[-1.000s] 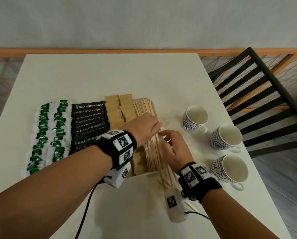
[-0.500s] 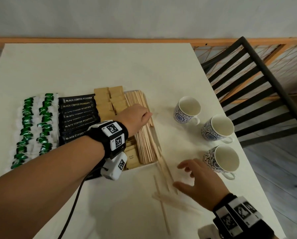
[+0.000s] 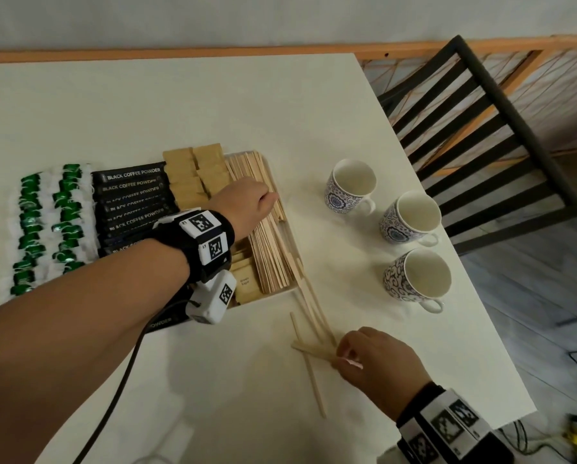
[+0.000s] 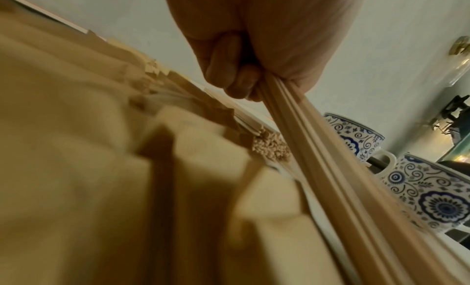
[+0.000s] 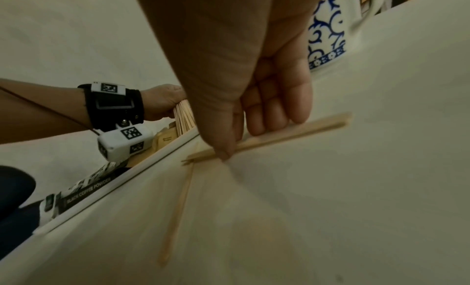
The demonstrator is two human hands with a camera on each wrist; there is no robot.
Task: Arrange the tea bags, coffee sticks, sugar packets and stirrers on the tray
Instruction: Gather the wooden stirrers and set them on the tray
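The left arm reached across the tray [image 3: 288, 229] from the near left. The left hand [image 3: 247, 205] sat on top of the stirrers in the tray [image 3: 270, 252], on the tray's right side. Its fingers were curled round a small bunch of those sticks, as the left wrist view showed [image 4: 292, 128].

The right arm came in from the near right corner. The right hand [image 3: 370, 360] was low over the white surface [image 3: 213, 102], in front of the tray. Its thumb and fingers pinched a few loose stirrers [image 3: 310, 349] that lay on the surface. One more loose stick [image 3: 313, 380] lay flat just beside that hand, not held.

The tea bags [image 3: 46, 229] lay in green and white rows at the far left. The coffee sticks [image 3: 133, 202] lay next to them, black with white words. The sugar packets [image 3: 193, 175] were brown and sat between the coffee sticks and the stirrers.

Three blue and white cups [image 3: 411, 216] stood in a row on the surface, to the right of the tray.
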